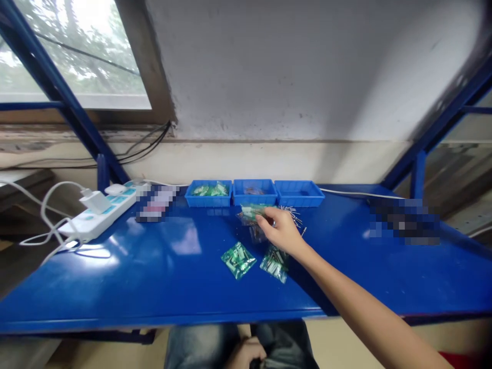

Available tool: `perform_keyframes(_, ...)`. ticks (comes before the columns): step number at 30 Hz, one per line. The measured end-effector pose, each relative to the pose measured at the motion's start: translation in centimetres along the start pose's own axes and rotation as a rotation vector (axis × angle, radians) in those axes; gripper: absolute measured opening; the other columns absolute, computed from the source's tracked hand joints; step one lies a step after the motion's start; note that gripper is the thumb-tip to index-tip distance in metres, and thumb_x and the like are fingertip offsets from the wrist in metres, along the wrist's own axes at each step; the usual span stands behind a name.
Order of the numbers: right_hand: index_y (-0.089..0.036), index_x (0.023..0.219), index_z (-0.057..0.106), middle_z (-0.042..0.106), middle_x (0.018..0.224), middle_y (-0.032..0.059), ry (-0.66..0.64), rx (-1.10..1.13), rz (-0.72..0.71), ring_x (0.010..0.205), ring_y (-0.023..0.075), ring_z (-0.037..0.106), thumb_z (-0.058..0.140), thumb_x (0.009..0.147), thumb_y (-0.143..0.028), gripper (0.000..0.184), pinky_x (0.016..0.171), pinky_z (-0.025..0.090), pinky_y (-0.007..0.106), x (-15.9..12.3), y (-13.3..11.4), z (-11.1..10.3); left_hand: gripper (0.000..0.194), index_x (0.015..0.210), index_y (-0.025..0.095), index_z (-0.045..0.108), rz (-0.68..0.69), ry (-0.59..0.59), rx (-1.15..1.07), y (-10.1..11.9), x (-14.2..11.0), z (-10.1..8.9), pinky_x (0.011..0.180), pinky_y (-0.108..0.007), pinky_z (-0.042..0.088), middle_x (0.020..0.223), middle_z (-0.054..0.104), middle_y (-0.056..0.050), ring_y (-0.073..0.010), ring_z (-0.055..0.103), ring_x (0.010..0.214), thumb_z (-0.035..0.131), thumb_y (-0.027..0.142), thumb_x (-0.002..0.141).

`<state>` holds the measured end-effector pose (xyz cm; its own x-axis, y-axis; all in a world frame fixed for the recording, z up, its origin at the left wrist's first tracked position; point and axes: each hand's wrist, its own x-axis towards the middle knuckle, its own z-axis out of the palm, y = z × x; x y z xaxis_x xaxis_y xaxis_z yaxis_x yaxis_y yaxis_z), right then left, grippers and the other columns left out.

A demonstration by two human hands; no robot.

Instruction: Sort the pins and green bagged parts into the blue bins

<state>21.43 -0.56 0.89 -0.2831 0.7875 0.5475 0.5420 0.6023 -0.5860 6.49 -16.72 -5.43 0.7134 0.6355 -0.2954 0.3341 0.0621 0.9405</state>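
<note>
My right hand (282, 229) reaches over the blue table (154, 277) and pinches a small clear bag of green parts (251, 211) near the three blue bins. Two more such bags (238, 259) (274, 264) lie on the table in front of it. A scatter of small metal pins (294, 214) lies just behind the hand. My left hand (246, 353) rests in my lap below the table edge, its fingers curled.
Three blue bins stand in a row at the back: the left one (208, 193) holds green bags, the middle one (254, 191) a few parts, the right one (300, 193) looks empty. A white power strip (102, 210) with cables lies at the left.
</note>
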Motion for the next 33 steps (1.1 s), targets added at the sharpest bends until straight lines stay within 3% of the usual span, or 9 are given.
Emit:
perform_keyframes(3, -0.02, 0.088, 0.059, 0.051, 0.06, -0.0029, -0.001, 0.113, 0.015, 0.051, 0.0114, 0.044, 0.046, 0.084, -0.027, 0.015, 0.053, 0.036, 0.024, -0.2, -0.1, 0.2, 0.026, 0.095, 0.026, 0.066, 0.019, 0.048, 0.008, 2.1, -1.3, -0.6, 0.092, -0.037, 0.04, 0.104, 0.061, -0.005, -0.0211, 0.055, 0.101, 0.048, 0.043, 0.088)
perform_keyframes(7, -0.02, 0.088, 0.058, 0.058, 0.075, 0.0013, 0.016, 0.232, -0.083, 0.064, 0.0129, 0.053, 0.048, 0.084, -0.022, 0.011, 0.06, 0.044, 0.025, -0.4, -1.0, 0.2, 0.043, 0.095, 0.023, 0.07, 0.141, -0.017, -0.15, 6.3, -4.1, -5.0, 0.078, -0.032, 0.044, 0.095, 0.065, -0.007, -0.021, 0.06, 0.087, 0.048, 0.057, 0.083)
perform_keyframes(11, -0.022, 0.09, 0.059, 0.057, 0.096, 0.0064, 0.066, 0.288, -0.293, 0.09, 0.0178, 0.056, 0.051, 0.081, -0.015, 0.014, 0.075, 0.048, 0.032, -1.1, -2.7, 0.2, 0.046, 0.101, 0.018, 0.065, 0.135, 0.68, -0.426, 8.2, -3.6, -10.3, 0.054, -0.022, 0.04, 0.094, 0.064, -0.008, -0.0154, 0.058, 0.075, 0.05, 0.057, 0.082)
perform_keyframes(14, -0.024, 0.092, 0.062, 0.051, 0.107, 0.008, 0.064, 0.246, -0.392, 0.099, 0.02, 0.053, 0.052, 0.079, -0.01, 0.022, 0.08, 0.049, 0.037, -1.6, -3.4, 0.5, 0.035, 0.098, 0.015, 0.063, 0.176, 0.756, -0.486, 8.3, -1.9, -12.1, 0.05, -0.02, 0.036, 0.08, 0.062, -0.004, -0.01, 0.052, 0.061, 0.065, 0.042, 0.076)
perform_keyframes(17, -0.026, 0.093, 0.065, 0.044, 0.11, 0.0081, 0.117, 0.213, -0.324, 0.103, 0.0212, 0.05, 0.052, 0.077, -0.009, 0.026, 0.081, 0.048, 0.038, -1.7, -3.3, 0.8, 0.024, 0.092, 0.015, 0.063, 0.282, 0.815, -0.332, 8.1, -0.5, -12.6, 0.054, -0.02, 0.038, 0.072, 0.059, 0.0, -0.0088, 0.05, 0.058, 0.069, 0.029, 0.073)
perform_keyframes(21, -0.022, 0.091, 0.067, 0.048, 0.1, 0.0076, 0.051, 0.327, -0.057, 0.095, 0.0199, 0.051, 0.054, 0.081, -0.02, 0.016, 0.08, 0.046, 0.037, -0.9, -2.8, 0.3, 0.012, 0.09, 0.019, 0.065, 0.479, 1.017, 0.303, 7.7, 1.1, -13.2, 0.069, -0.027, 0.044, 0.084, 0.063, -0.003, -0.0144, 0.056, 0.075, 0.062, 0.023, 0.079)
perform_keyframes(26, -0.016, 0.071, 0.063, 0.05, 0.064, 0.0002, -0.027, 0.556, 0.252, 0.059, 0.012, 0.048, 0.049, 0.087, -0.036, 0.029, 0.055, 0.042, 0.026, -0.3, -2.3, 0.2, 0.013, 0.085, 0.021, 0.068, 0.671, 0.84, 0.763, 7.0, 3.1, -14.1, 0.081, -0.032, 0.043, 0.089, 0.062, -0.005, -0.0176, 0.054, 0.088, 0.056, 0.017, 0.084)
perform_keyframes(29, -0.018, 0.091, 0.067, 0.057, 0.071, 0.0019, 0.062, 0.456, 0.177, 0.062, 0.0127, 0.052, 0.051, 0.086, -0.027, 0.019, 0.057, 0.043, 0.026, -0.5, -2.1, 0.3, 0.017, 0.097, 0.02, 0.065, 0.489, 0.647, 0.511, 6.8, 3.8, -14.8, 0.076, -0.031, 0.044, 0.091, 0.062, -0.006, -0.0185, 0.055, 0.087, 0.057, 0.029, 0.084)
perform_keyframes(33, -0.023, 0.109, 0.064, 0.058, 0.082, 0.0037, 0.087, 0.24, -0.105, 0.072, 0.0138, 0.055, 0.048, 0.082, -0.011, 0.034, 0.065, 0.047, 0.028, -0.9, -1.8, 0.5, 0.034, 0.099, 0.017, 0.061, 0.301, 0.545, -0.09, 6.8, 4.2, -15.6, 0.061, -0.025, 0.042, 0.08, 0.06, -0.004, -0.0138, 0.054, 0.069, 0.043, 0.045, 0.09)
